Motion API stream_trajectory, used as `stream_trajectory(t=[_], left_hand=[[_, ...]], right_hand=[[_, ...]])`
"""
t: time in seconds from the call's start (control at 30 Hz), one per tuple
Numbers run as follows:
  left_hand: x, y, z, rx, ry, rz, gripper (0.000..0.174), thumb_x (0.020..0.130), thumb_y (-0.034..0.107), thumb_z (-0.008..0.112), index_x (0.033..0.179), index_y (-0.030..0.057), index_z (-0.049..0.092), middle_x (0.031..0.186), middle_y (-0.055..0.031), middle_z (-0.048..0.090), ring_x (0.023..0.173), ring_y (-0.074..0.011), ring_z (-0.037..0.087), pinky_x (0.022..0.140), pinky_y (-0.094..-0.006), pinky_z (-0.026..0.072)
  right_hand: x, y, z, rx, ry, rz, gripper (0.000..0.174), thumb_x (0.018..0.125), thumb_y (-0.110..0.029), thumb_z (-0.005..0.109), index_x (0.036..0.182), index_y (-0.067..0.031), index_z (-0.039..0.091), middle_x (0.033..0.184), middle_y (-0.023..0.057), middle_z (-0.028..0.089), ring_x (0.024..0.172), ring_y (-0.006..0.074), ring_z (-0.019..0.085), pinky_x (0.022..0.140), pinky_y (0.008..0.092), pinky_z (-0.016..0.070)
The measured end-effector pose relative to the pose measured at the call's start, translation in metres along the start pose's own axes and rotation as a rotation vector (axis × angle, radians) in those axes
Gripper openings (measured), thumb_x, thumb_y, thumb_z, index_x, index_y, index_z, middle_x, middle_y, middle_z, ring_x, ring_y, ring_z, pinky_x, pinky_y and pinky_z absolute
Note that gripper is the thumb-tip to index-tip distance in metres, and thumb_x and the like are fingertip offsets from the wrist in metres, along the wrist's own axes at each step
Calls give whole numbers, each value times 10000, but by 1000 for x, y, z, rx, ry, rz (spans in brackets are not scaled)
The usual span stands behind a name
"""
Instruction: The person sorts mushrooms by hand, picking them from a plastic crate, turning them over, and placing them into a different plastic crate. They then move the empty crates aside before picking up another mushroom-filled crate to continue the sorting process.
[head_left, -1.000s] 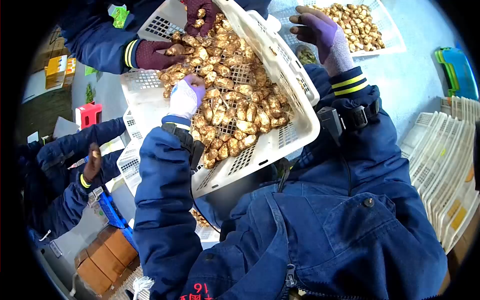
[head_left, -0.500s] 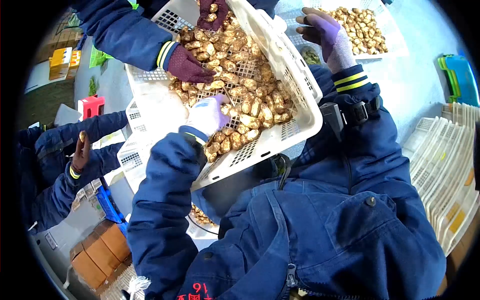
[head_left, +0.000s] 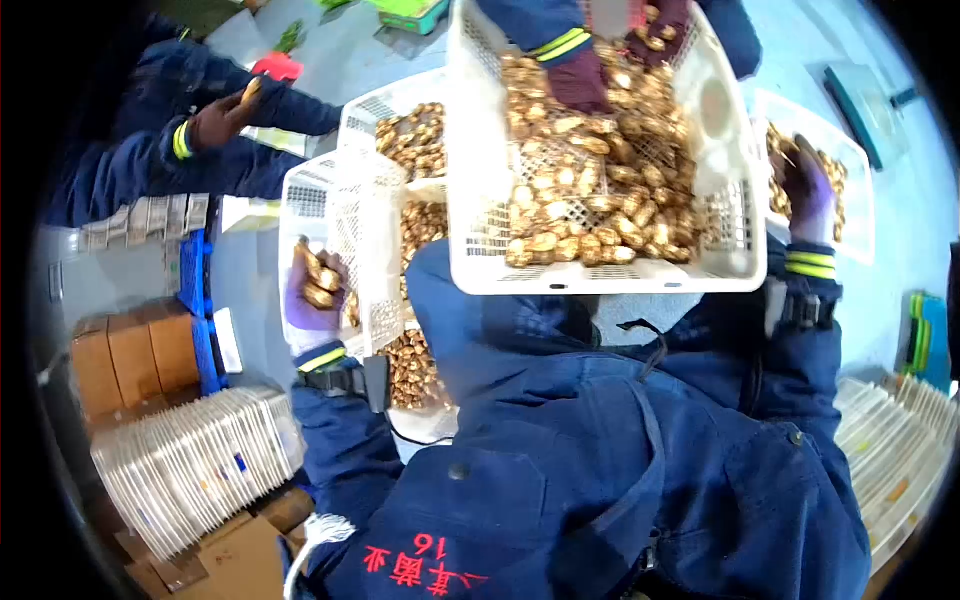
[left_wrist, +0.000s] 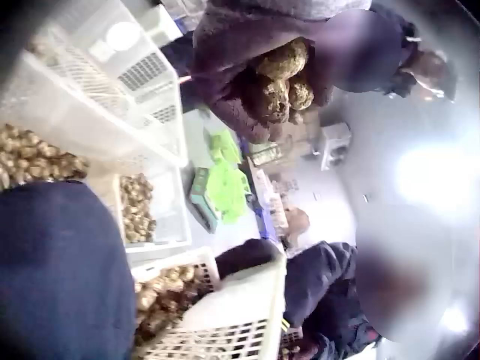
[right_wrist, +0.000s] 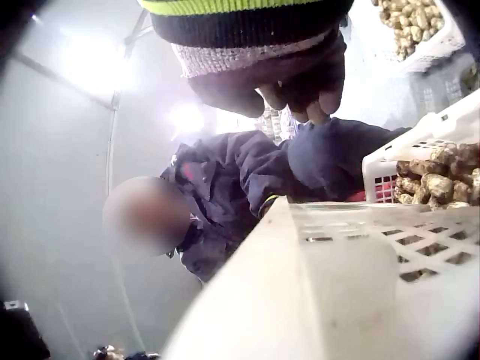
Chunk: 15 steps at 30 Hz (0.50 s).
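Note:
My gloved left hand (head_left: 314,310) is at the left, over a white crate (head_left: 306,182). It cups several brown, mottled mushrooms (left_wrist: 275,94) in curled fingers, seen closely in the left wrist view. A large white perforated crate (head_left: 610,284) holds a layer of similar mushrooms (head_left: 600,200) in front of my body. My right hand (head_left: 812,200), also gloved, is raised to the right of that crate, its fingers loosely bent with nothing held. In the head view it overlaps a farther basket (head_left: 860,215) of mushrooms.
Another person's dark-gloved hands (head_left: 578,80) work at the large crate's far end. At the left, a second person's gloved hand (head_left: 222,122) holds one mushroom. More crates of mushrooms (head_left: 412,140) stand beside mine. Stacked white crates (head_left: 200,460) and cardboard boxes (head_left: 135,355) are at the lower left.
My left hand has left the large crate and moved left over the neighbouring crate, now with mushrooms in it. The head view has swung left. My right hand remains raised and empty.

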<state>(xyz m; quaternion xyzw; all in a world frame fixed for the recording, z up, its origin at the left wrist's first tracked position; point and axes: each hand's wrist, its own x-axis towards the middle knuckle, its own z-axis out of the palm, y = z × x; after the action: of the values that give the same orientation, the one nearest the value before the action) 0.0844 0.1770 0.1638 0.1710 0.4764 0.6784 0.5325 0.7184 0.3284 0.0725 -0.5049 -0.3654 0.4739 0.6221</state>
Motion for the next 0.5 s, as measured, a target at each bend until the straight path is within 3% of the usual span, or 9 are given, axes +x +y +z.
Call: stream_trajectory(t=[0.03, 0.1, 0.13, 0.27, 0.37, 0.4, 0.5], left_hand=[[-8, -9, -29, -68, 45, -33, 284, 922, 261, 628, 1155, 101, 607, 904, -86, 652, 830, -242, 645, 754, -402, 565], [-24, -33, -70, -83, 149, -110, 285, 915, 274, 643, 1162, 135, 615, 912, -86, 670, 833, -259, 666, 755, -434, 574], [-28, -43, -78, -101, 281, -170, 277, 907, 265, 652, 1155, 145, 622, 921, -84, 677, 838, -276, 678, 756, -453, 581], [-16, -74, -84, -16, 255, -209, 185, 870, 206, 662, 1026, 136, 592, 864, -72, 626, 763, -220, 611, 622, -366, 536], [13, -77, -90, 21, 150, -246, 219, 864, 211, 668, 1040, 112, 583, 857, -66, 626, 755, -218, 631, 632, -352, 546], [24, -81, -89, 17, 248, -231, 215, 859, 203, 671, 1027, 99, 584, 852, -61, 623, 739, -219, 639, 640, -343, 554], [54, -84, -95, 39, 41, -238, 354, 859, 192, 674, 1171, 90, 542, 896, -68, 618, 760, -205, 640, 609, -320, 555]], right_hand=[[-7, -2, -1, -111, -9, -111, 379, 983, -142, 463, 1321, 22, 509, 1168, 131, 641, 1053, 202, 622, 870, 304, 532], [-20, -10, -3, -12, 16, 21, 381, 985, -160, 466, 1319, 17, 514, 1171, 131, 641, 1046, 210, 630, 881, 302, 529], [-29, -14, 0, -139, 68, 57, 402, 983, -199, 482, 1328, 5, 514, 1172, 129, 641, 1039, 210, 634, 880, 298, 527], [-37, -14, -15, -236, 4, 71, 418, 978, -260, 500, 1332, -40, 526, 1204, 141, 620, 1067, 230, 627, 903, 328, 519], [-46, -26, -5, -337, -39, -22, 409, 984, -233, 492, 1342, -37, 515, 1207, 127, 618, 1086, 229, 616, 918, 328, 513], [-49, -32, 1, -304, -11, 10, 409, 985, -228, 491, 1345, -35, 511, 1219, 129, 612, 1090, 230, 614, 921, 329, 512], [-47, -37, 3, -272, -11, 10, 416, 987, -225, 490, 1351, -23, 499, 1261, 136, 588, 1092, 226, 613, 916, 314, 506]])
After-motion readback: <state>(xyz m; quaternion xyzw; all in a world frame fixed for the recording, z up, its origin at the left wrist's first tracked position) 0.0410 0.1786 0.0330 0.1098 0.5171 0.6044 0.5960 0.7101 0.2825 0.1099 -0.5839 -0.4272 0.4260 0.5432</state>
